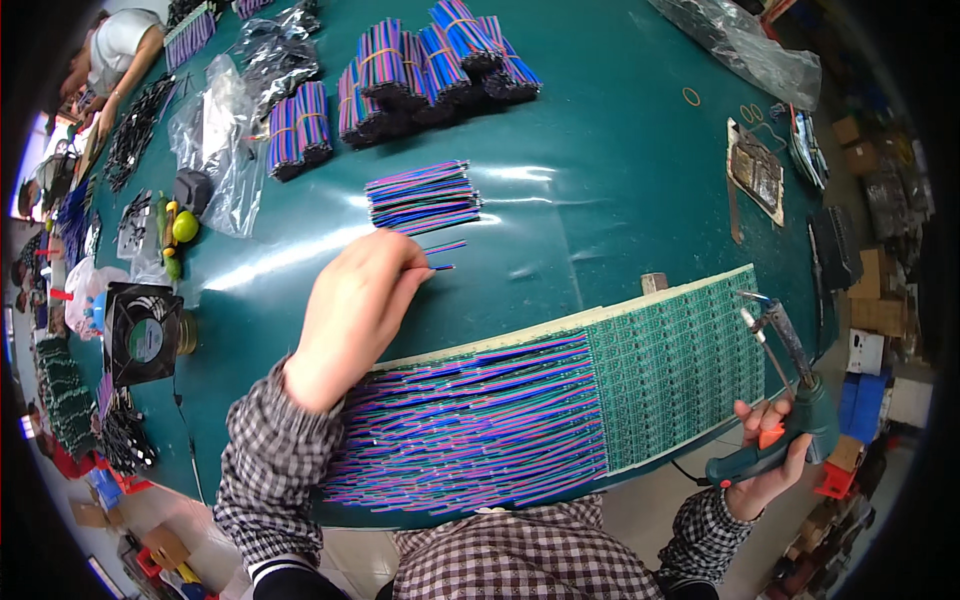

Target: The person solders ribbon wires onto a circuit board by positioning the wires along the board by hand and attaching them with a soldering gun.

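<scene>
My left hand [360, 300] is in a pinch, with thumb and forefinger together on a short blue wire [442, 267] that pokes out past the fingertips. Another thin wire lies just beyond it. Behind them is a loose pile of cut coloured wires [425, 195]. At the right, my right hand [768, 465] is wrapped around a green soldering gun [818, 420] with an orange trigger, its metal tip over the edge of a panel of green circuit boards [680, 350]. Rows of blue, pink and green wires [470, 430] cover the panel's left part.
Banded wire bundles [430, 65] stand at the back of the green table [600, 180]. A small fan [140, 335] and clear plastic bags [225, 140] are at left. A worn tray [757, 170] lies at right. A person [122, 50] works at far left.
</scene>
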The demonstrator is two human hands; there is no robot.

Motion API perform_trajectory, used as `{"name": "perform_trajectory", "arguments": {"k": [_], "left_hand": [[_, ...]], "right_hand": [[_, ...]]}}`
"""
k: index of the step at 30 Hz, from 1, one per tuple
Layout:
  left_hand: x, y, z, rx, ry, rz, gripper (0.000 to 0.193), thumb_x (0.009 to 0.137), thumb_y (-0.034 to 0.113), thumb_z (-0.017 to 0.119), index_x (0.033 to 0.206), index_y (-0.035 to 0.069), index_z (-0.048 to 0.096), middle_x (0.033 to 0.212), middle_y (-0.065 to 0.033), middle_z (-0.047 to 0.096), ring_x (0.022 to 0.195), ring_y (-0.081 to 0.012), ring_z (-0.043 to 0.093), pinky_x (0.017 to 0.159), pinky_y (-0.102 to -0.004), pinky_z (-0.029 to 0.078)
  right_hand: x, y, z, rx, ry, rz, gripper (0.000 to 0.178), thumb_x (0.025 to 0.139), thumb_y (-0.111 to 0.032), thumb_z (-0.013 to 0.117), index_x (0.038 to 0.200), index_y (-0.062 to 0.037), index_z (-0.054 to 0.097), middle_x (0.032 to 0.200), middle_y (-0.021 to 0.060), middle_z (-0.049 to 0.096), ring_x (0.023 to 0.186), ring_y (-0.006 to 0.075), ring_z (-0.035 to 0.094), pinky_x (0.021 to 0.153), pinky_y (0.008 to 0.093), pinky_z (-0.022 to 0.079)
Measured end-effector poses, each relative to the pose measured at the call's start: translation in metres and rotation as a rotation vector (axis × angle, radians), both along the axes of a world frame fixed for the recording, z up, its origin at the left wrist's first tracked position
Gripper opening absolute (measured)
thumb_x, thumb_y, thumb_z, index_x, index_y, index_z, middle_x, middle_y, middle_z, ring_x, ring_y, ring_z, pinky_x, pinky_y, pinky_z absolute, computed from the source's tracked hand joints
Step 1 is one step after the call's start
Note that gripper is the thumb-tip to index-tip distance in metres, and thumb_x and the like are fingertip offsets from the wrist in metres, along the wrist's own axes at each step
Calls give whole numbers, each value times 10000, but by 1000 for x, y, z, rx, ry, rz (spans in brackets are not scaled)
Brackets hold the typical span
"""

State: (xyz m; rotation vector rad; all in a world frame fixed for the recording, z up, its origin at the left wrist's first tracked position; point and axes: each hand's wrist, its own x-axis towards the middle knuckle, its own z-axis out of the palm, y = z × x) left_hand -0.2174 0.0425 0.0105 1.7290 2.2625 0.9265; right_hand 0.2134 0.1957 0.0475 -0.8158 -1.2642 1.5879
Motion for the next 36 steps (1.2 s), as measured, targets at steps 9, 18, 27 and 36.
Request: {"name": "perform_trajectory", "arguments": {"k": [9,18,27,36], "left_hand": [[94,22,32,139,-358,-134,219,853,-72,704,1061,-3,718,921,-125,658,803,-285,669,692,-359,544],[114,44,-11,245,278,-256,372,731,105,696,1083,-9,738,962,-66,666,807,-186,663,613,-286,528],[115,45,-8,254,266,-246,338,752,90,710,1077,4,749,964,-68,663,801,-175,668,617,-276,531],[110,43,-8,231,157,-274,370,723,100,704,1079,9,751,991,-78,659,831,-196,672,638,-290,545]], "right_hand": [[-16,-4,-3,12,37,126,555,1035,-446,553,1274,53,518,961,101,569,889,244,582,965,510,545],[-14,-24,-10,-147,51,52,624,993,-447,612,1317,72,490,971,131,602,930,261,650,785,457,646],[-5,-43,0,-188,-207,66,663,867,-451,740,1165,127,604,1042,247,678,866,333,734,793,398,626],[-12,-57,2,-290,-350,73,822,773,-398,918,1273,105,505,1016,212,714,885,290,733,798,415,627]]}}
